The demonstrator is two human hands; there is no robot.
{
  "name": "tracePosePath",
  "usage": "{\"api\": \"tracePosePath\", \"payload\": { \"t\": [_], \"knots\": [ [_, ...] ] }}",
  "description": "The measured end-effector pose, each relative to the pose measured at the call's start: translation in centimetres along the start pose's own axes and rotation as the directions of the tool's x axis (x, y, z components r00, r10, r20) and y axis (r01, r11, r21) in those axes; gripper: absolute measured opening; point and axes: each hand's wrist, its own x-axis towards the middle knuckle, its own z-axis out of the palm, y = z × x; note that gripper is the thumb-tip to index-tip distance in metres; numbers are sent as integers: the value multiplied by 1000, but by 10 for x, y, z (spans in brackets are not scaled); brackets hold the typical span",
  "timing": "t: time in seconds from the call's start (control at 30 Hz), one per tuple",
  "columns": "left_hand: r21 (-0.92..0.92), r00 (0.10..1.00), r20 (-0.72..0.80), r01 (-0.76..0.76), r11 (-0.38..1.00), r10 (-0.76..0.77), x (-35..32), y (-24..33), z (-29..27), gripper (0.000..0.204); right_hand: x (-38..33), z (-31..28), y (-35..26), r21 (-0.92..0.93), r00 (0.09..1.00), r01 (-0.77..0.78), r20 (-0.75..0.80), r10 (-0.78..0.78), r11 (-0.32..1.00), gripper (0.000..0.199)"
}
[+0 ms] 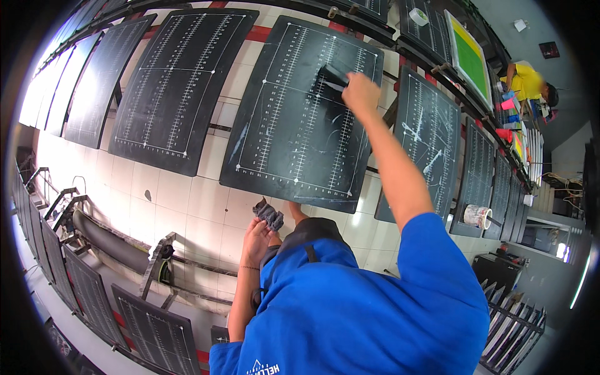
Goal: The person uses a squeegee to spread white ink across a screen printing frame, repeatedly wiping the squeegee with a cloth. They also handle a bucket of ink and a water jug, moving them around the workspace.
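Left hand (255,237): fingers pinching crumpled grey cloth (269,214), just off near edge of black ruled board (281,125). Dark flat tool (332,75) over board, extending up-left from gripping fingers of right hand (361,95), nearer hand.

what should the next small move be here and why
Probably draw the dark flat tool in the right hand across the dark patch near it, since that patch looks darker than the ruled black board around it.
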Motion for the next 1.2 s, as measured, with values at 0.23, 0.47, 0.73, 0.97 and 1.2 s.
{"api": "tracePosePath", "payload": {
  "t": [0.23, 0.47, 0.73, 0.97, 1.2],
  "knots": [
    [-47, 996, 86, 31, 998, -27, 25, -8, 3, 8, -212, -18, -95, 154, 969, 218, 83, -232, 964, 33],
    [55, 996, 85, 18, 998, -23, 24, 10, 23, 11, -193, -53, -103, 259, 849, 74, 490, -197, 963, 36],
    [130, 991, 117, 48, 990, -63, 23, 21, 32, 12, -132, -12, 13, 470, 490, -872, 827, -276, -138, 30],
    [197, 987, 121, 76, 978, -101, 28, 13, 15, 16, -182, -56, 157, 642, 683, -674, 730, 22, -367, 24],
    [292, 975, 94, 167, 942, -202, 26, 17, 1, 17, -256, -130, 354, 686, 553, -721, 481, 681, 101, 37]
  ]
}}
